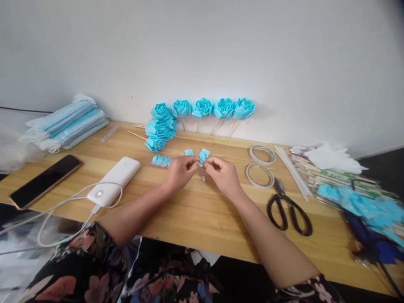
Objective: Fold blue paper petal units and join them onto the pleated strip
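A small folded blue petal (204, 155) is pinched at its lower end between my two hands, above the middle of the table. My left hand (181, 172) grips it from the left with closed fingers. From the right, my right hand (223, 173) pinches the same piece. Another flat blue piece (188, 152) lies just behind my left hand. A row of folded blue pieces (160, 160) sits to the left of that hand, partly hidden by it. Below the fingers lies a tiny whitish strip (203, 179).
Several blue flowers on sticks (202, 108) lean on the wall, others lie stacked (159, 128). To the right are tape rolls (261, 175), scissors (286, 207), white sticks (292, 172) and blue scraps (366, 203). Leftward are face masks (68, 122), a phone (46, 181) and a power bank (115, 179).
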A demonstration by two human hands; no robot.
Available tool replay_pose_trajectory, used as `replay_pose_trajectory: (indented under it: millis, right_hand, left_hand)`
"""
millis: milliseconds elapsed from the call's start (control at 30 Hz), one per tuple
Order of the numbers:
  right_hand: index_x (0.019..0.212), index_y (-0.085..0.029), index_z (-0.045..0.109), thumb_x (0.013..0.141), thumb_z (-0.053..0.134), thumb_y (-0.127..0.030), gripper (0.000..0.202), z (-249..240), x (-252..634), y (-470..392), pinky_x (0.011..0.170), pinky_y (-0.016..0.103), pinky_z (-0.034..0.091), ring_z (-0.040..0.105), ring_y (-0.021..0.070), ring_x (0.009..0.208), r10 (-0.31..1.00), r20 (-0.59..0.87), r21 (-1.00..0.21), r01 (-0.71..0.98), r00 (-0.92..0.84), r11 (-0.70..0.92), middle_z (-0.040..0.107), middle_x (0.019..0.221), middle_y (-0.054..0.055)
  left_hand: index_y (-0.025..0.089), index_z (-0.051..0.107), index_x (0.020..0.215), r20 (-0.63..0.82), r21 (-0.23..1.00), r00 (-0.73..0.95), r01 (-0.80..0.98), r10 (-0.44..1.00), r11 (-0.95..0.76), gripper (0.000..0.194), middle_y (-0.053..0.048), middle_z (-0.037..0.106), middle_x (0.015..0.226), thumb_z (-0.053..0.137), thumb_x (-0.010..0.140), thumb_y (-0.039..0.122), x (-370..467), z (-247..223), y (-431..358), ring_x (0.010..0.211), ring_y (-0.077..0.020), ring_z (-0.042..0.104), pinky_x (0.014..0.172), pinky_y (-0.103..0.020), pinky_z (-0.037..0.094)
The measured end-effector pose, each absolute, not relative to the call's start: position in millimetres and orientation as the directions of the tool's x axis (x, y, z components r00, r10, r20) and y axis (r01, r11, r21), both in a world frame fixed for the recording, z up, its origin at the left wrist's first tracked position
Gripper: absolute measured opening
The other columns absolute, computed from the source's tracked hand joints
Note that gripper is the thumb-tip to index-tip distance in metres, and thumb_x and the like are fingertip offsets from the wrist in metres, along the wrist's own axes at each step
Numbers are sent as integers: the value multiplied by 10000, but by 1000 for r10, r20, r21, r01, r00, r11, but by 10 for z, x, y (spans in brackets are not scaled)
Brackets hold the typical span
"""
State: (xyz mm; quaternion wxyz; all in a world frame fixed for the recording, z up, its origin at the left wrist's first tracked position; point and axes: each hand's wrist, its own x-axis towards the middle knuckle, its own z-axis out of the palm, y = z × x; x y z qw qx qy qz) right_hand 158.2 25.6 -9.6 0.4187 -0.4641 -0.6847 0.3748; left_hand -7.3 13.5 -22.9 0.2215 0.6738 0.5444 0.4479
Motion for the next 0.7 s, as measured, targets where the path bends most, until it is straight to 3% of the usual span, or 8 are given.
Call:
replay_pose_trajectory:
  millis: [300, 700]
  right_hand:
    - [720, -191, 663, 791, 591, -340, 180, -81, 1582, 267, 626, 266, 381, 494, 135, 630, 954, 218, -917, 291, -204, 271, 592, 662, -4]
    - [745, -185, 661, 789, 593, -336, 172, -127, 1586, 281, 643, 266, 391, 511, 132, 649, 954, 196, -936, 248, -226, 251, 591, 684, -6]
  left_hand:
    - [155, 730, 831, 327, 871, -62, 406, 943, -276, 213, 30, 537, 577, 604, 838, 327, -89, -171, 132, 526, -89, 397, 518, -225, 313]
    - [156, 665, 799, 355, 833, -12, 457, 935, -311, 127, 20, 602, 614, 642, 822, 279, -74, -195, 118, 542, -86, 449, 536, -220, 330]
